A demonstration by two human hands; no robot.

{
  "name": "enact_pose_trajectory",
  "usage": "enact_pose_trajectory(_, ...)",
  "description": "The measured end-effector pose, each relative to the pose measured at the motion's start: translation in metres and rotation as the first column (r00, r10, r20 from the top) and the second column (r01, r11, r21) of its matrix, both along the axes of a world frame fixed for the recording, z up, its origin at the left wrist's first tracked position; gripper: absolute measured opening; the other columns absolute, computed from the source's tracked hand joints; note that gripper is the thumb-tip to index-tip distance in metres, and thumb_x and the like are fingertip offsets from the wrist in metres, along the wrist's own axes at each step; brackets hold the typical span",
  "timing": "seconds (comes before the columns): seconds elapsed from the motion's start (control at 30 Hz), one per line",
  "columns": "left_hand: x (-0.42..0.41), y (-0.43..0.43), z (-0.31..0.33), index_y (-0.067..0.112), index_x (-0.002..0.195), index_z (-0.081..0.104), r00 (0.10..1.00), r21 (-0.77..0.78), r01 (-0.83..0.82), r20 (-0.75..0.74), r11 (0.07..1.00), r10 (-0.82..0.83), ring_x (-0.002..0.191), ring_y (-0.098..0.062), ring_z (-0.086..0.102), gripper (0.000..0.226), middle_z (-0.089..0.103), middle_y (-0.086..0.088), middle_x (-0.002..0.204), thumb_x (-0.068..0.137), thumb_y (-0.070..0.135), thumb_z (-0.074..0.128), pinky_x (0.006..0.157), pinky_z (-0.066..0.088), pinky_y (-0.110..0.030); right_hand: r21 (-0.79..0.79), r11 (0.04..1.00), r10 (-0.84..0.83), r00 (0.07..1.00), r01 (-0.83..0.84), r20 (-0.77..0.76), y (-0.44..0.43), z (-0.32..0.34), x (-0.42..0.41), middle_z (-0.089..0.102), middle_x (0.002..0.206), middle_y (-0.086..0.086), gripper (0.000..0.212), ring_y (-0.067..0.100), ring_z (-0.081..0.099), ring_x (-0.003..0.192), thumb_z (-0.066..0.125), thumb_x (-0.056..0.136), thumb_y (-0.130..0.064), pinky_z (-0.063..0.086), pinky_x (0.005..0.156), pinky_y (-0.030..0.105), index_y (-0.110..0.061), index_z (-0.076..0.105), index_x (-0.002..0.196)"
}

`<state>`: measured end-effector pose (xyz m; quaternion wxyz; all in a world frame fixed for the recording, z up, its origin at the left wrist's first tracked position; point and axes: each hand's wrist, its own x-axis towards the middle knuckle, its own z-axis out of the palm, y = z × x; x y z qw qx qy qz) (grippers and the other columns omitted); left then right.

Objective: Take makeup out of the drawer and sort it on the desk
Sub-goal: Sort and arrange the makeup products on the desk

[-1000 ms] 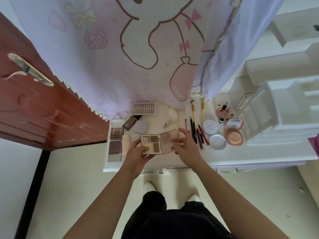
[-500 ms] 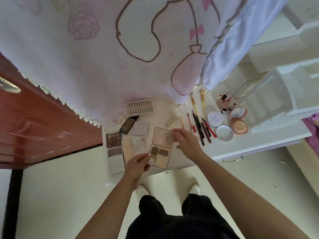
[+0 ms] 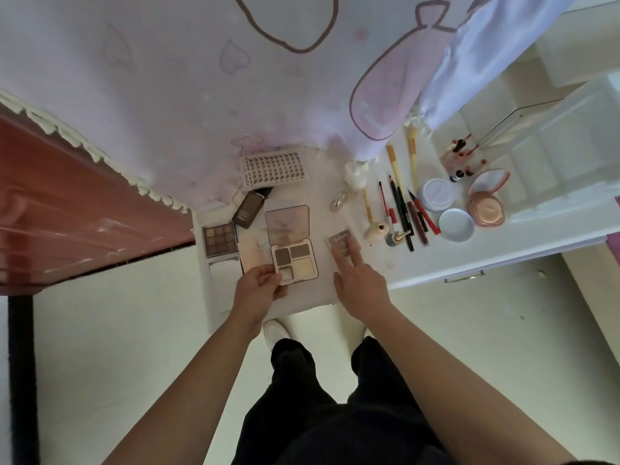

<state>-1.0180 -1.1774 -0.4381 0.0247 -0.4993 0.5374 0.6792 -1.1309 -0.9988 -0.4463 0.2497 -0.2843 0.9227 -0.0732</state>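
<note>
While left hand (image 3: 260,286) grips open palette (image 3: 292,252), right hand (image 3: 359,280) w/ fingers spread half-hides small compact (image 3: 341,239).

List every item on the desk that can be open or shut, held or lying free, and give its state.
Four-pan palette: open, lid flat back, near corner held by the left hand.
Nine-pan palette: open, lying free.
Pink cushion compact: open, mirror lid up.
Small pink case: shut, right hand fingertips on it.
Dark compact: shut, lying free.
Pencils and brushes: lying in a row, untouched.
</note>
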Motion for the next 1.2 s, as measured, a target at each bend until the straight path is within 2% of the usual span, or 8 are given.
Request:
enact_pose_trajectory(0.1, -0.019, 0.01, -0.004, -0.001, 0.117, 0.058, 1.0, -0.019, -0.004, 0.017, 1.0, 0.004, 0.067, -0.017, 0.063, 0.02, 0.069, -0.015, 0.102, 0.097, 0.001, 0.057, 0.069, 0.058, -0.025, 0.01, 1.0, 0.018, 1.0, -0.018, -0.018, 0.021, 0.001, 0.013, 0.004, 0.168, 0.001, 0.067, 0.028, 0.062, 0.097, 0.045, 0.101, -0.032, 0.053, 0.068, 0.037, -0.037, 0.01, 0.158)
enact_pose_trajectory(0.27, -0.051, 0.03, -0.011, 0.0, 0.117, 0.058, 0.998, -0.062, 0.02, 0.057, 0.998, -0.017, 0.067, -0.016, 0.063, 0.019, 0.068, -0.015, 0.105, 0.098, 0.001, 0.055, 0.069, 0.058, -0.024, -0.113, 0.98, -0.172, 0.984, 0.165, -0.049, 0.043, 0.005, 0.012, 0.036, 0.15, 0.002, 0.05, 0.026, 0.059, 0.108, 0.06, 0.096, -0.036, 0.057, 0.073, 0.04, -0.036, 0.044, 0.143)
enact_pose_trajectory(0.43, -0.074, 0.04, -0.018, -0.001, 0.118, 0.058, 0.995, -0.081, 0.052, 0.09, 0.995, -0.045, 0.068, -0.016, 0.064, 0.021, 0.068, -0.015, 0.107, 0.098, 0.003, 0.055, 0.069, 0.059, -0.025, -0.126, 0.959, -0.254, 0.967, 0.254, 0.014, 0.044, 0.0, -0.005, 0.04, 0.149, 0.002, 0.036, 0.026, 0.055, 0.116, 0.064, 0.093, -0.037, 0.054, 0.081, 0.04, -0.024, 0.057, 0.126)
enact_pose_trajectory(0.7, -0.088, 0.054, -0.025, 0.007, 0.107, 0.059, 0.985, -0.14, 0.121, 0.14, 0.983, -0.102, 0.069, -0.016, 0.069, 0.011, 0.068, -0.011, 0.104, 0.096, 0.006, 0.058, 0.079, 0.06, -0.034, -0.174, 0.875, -0.436, 0.891, 0.452, 0.124, 0.073, -0.005, -0.012, 0.049, 0.128, -0.004, 0.041, 0.021, 0.062, 0.097, 0.071, 0.084, -0.037, 0.045, 0.075, 0.029, -0.02, 0.057, 0.118)
enact_pose_trajectory(0.87, -0.088, 0.062, -0.025, 0.014, 0.097, 0.059, 0.953, -0.264, 0.269, 0.21, 0.926, -0.217, 0.07, -0.023, 0.072, 0.004, 0.067, 0.001, 0.081, 0.094, 0.011, 0.061, 0.082, 0.059, -0.044, -0.164, 0.872, -0.447, 0.886, 0.462, 0.121, 0.087, -0.002, -0.012, 0.05, 0.126, -0.007, 0.05, 0.02, 0.062, 0.1, 0.072, 0.08, -0.034, 0.048, 0.078, 0.033, -0.024, 0.055, 0.125)
enact_pose_trajectory(0.97, -0.082, 0.066, -0.023, 0.021, 0.085, 0.054, 0.936, -0.276, 0.316, 0.248, 0.908, -0.25, 0.067, -0.025, 0.071, 0.013, 0.066, 0.0, 0.075, 0.092, 0.015, 0.064, 0.077, 0.059, -0.047, -0.15, 0.873, -0.443, 0.884, 0.463, 0.149, 0.089, 0.003, -0.014, 0.05, 0.125, -0.009, 0.052, 0.017, 0.062, 0.1, 0.073, 0.079, -0.033, 0.047, 0.078, 0.031, -0.028, 0.054, 0.127)
enact_pose_trajectory(1.13, -0.071, 0.059, -0.008, 0.02, 0.09, 0.059, 0.887, -0.344, 0.426, 0.34, 0.837, -0.311, 0.086, -0.022, 0.067, 0.018, 0.07, -0.002, 0.089, 0.09, 0.035, 0.068, 0.08, 0.054, -0.037, -0.248, 0.781, -0.48, 0.805, 0.573, 0.349, 0.087, 0.018, -0.016, 0.056, 0.118, -0.016, 0.061, 0.007, 0.064, 0.089, 0.081, 0.072, -0.035, 0.052, 0.082, 0.029, -0.034, 0.053, 0.127)
enact_pose_trajectory(1.2, -0.07, 0.052, 0.013, 0.015, 0.096, 0.063, 0.9, -0.309, 0.396, 0.316, 0.865, -0.299, 0.087, -0.019, 0.066, 0.022, 0.071, -0.004, 0.096, 0.094, 0.037, 0.062, 0.077, 0.049, -0.032, -0.322, 0.73, -0.454, 0.78, 0.603, 0.43, 0.08, 0.032, -0.019, 0.059, 0.117, -0.021, 0.068, 0.001, 0.063, 0.088, 0.085, 0.07, -0.033, 0.052, 0.083, 0.026, -0.033, 0.053, 0.13)
